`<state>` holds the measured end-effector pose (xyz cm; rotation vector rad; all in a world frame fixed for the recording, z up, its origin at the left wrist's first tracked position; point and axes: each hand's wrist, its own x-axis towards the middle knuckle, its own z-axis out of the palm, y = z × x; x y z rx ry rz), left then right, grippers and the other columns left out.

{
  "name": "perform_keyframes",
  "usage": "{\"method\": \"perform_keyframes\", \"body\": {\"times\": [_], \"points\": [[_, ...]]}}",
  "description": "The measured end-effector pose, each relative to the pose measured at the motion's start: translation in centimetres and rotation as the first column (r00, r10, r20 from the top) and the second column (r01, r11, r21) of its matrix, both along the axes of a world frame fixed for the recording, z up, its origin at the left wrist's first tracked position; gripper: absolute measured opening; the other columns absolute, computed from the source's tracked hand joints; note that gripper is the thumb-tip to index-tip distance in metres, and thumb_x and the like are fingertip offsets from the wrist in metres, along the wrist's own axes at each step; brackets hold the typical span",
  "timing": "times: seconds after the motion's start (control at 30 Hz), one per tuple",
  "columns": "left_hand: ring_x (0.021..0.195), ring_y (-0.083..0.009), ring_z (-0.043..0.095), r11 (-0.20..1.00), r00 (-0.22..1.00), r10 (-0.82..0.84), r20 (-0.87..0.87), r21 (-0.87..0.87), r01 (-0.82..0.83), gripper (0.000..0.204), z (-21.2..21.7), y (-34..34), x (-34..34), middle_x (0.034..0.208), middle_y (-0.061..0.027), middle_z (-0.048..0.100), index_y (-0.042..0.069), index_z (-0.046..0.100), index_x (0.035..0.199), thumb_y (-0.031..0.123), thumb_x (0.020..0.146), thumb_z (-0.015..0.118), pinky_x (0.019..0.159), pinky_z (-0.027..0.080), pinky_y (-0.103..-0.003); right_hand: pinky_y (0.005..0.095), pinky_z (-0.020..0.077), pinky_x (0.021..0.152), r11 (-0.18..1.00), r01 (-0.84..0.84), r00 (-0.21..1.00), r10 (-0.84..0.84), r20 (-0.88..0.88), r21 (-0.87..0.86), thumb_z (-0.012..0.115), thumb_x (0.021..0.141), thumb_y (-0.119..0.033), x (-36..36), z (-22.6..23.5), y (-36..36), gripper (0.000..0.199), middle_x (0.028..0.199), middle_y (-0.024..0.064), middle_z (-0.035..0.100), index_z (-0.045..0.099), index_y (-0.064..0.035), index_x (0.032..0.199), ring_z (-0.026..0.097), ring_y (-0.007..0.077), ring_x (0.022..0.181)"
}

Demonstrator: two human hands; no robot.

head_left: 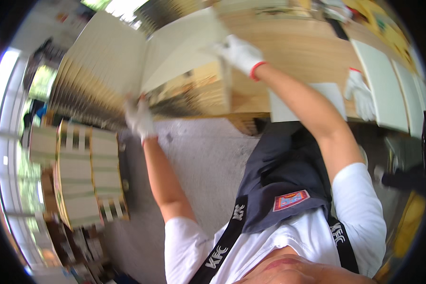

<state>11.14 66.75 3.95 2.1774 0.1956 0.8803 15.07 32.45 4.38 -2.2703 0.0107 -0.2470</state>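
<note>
My right hand (241,54), in a white glove with a red cuff, is at the far right corner of a large pale sheet (175,47). Its fingers look pinched on that corner, though motion blurs them. The sheet stands partly raised over a stack of printed sheets (201,92) on the wooden table. My left hand (139,122), gloved the same way, is at the near edge where this stack meets a taller stack of pale sheets (97,57). Blur hides whether its fingers grip anything.
On the wooden table (288,47) lie a white sheet (312,97), a loose white glove (362,97) and pale panels (381,80) at the right. Bundled stacks (87,173) stand on the grey floor at the left. A dark sleeve (402,181) shows at the far right.
</note>
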Motion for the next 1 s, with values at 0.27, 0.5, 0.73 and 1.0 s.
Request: {"method": "perform_keyframes", "body": {"times": [0.27, 0.5, 0.73, 1.0], "points": [[0.136, -0.0317, 0.043, 0.766, 0.689, -0.572, 0.446, -0.01, 0.643, 0.054, -2.4, -21.0, -8.1, 0.15, -0.0207, 0.042, -0.005, 0.04, 0.145, 0.012, 0.098, 0.059, 0.115, 0.033, -0.047, 0.0435, 0.0506, 0.079, 0.976, -0.153, 0.979, 0.128, 0.156, 0.158, 0.058, 0.095, -0.055, -13.1, -4.5, -8.7, 0.05, 0.095, 0.0161, 0.069, 0.056, -0.0097, 0.117, 0.067, 0.0352, 0.091], [0.114, -0.0207, 0.055, -0.132, -0.009, -0.99, 0.144, -0.878, 0.461, 0.062, -2.4, -45.2, -13.4, 0.135, -0.0096, 0.053, 0.003, 0.04, 0.148, 0.034, 0.099, 0.062, 0.09, 0.049, -0.038, 0.0433, 0.0508, 0.084, 0.99, 0.133, 0.9, -0.14, -0.413, -0.044, 0.051, 0.094, -0.056, -27.4, -5.7, -18.8, 0.051, 0.103, 0.0143, 0.071, 0.061, -0.011, 0.116, 0.068, 0.0352, 0.098], [0.094, -0.0289, 0.052, -0.293, -0.493, -0.677, 0.546, -0.815, -0.5, 0.031, -11.2, -61.2, -11.4, 0.112, -0.0095, 0.055, 0.008, 0.052, 0.117, 0.032, 0.1, 0.044, 0.087, 0.041, -0.049, 0.0362, 0.0492, 0.079, 0.951, 0.236, 0.897, -0.133, -0.422, 0.201, 0.052, 0.094, -0.051, -34.9, -5.1, -22.7, 0.041, 0.093, 0.0061, 0.071, 0.065, -0.0155, 0.109, 0.069, 0.024, 0.086], [0.082, -0.0244, 0.053, 0.308, -0.011, -0.951, -0.309, -0.942, -0.134, 0.015, -2.6, -63.2, -18.6, 0.097, -0.0063, 0.054, 0.008, 0.056, 0.105, 0.018, 0.104, 0.046, 0.073, 0.049, -0.046, 0.0338, 0.0509, 0.078, 0.894, 0.332, 0.896, -0.2, -0.396, 0.3, 0.054, 0.094, -0.047, -38.9, -6.8, -26.6, 0.038, 0.102, 0.006, 0.072, 0.065, -0.0156, 0.112, 0.07, 0.0213, 0.082]]}}
